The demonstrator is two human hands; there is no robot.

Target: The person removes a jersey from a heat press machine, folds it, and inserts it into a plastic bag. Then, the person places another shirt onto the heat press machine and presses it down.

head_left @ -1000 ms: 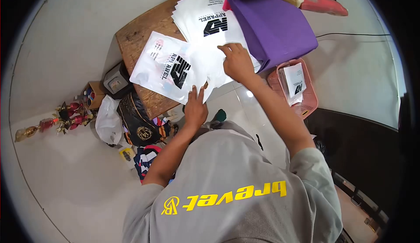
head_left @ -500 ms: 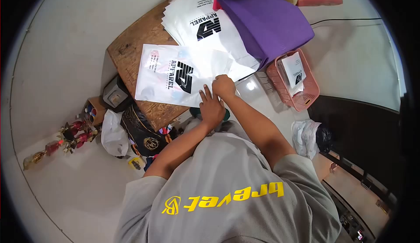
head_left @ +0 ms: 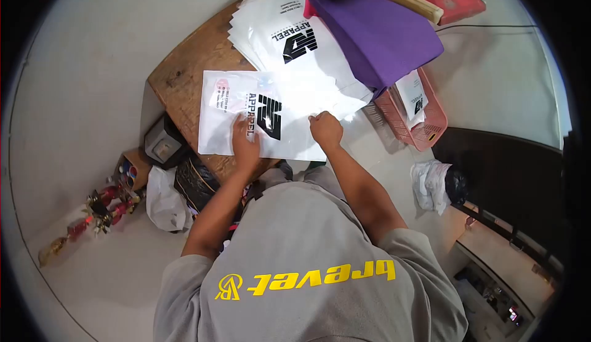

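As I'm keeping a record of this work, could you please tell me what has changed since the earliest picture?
The bag has turned from slanting to nearly square. The left hand has moved left onto its lettering; the right hand has come nearer the body. Any change of grip is unclear. The stack and basket look unmoved.

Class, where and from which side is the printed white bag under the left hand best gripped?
Probably by the near right corner of the white bag, pinched from the person's own side: the bag lies flat, and that corner seems to overhang the wooden table, leaving room for a thumb beneath.
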